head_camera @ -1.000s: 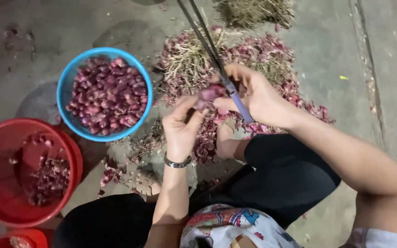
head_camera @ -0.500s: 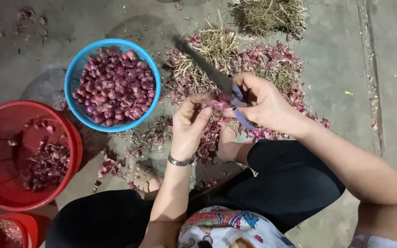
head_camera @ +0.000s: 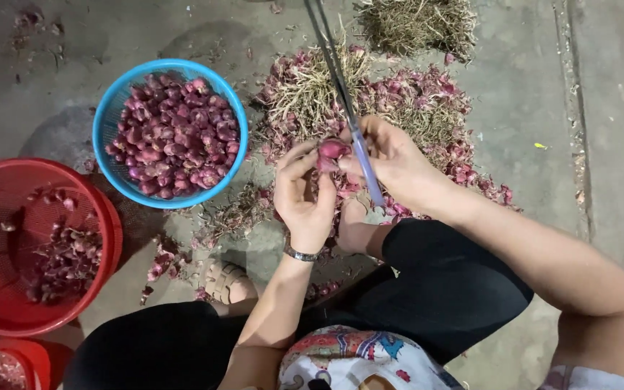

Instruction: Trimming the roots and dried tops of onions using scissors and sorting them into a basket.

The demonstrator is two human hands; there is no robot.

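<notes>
Shallot (head_camera: 332, 149): pinched in my left hand (head_camera: 303, 195). Knife (head_camera: 348, 115): gripped in my right hand (head_camera: 391, 162), blade beside the shallot. Blue basket (head_camera: 110, 115): left of my left hand.

This looks like an outdoor yard or market work spot: bare concrete ground (head_camera: 601, 144), heaps of shallot skins (head_camera: 413, 101) and dry roots (head_camera: 413, 22) on it, plastic baskets, blue (head_camera: 113, 108) and red (head_camera: 9, 188), holding shallots.

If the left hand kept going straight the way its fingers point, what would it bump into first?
The left hand points up the picture, its fingers on the shallot. Beyond it, probably the pile of dry roots and purple skins on the ground, though height is unclear.
</notes>
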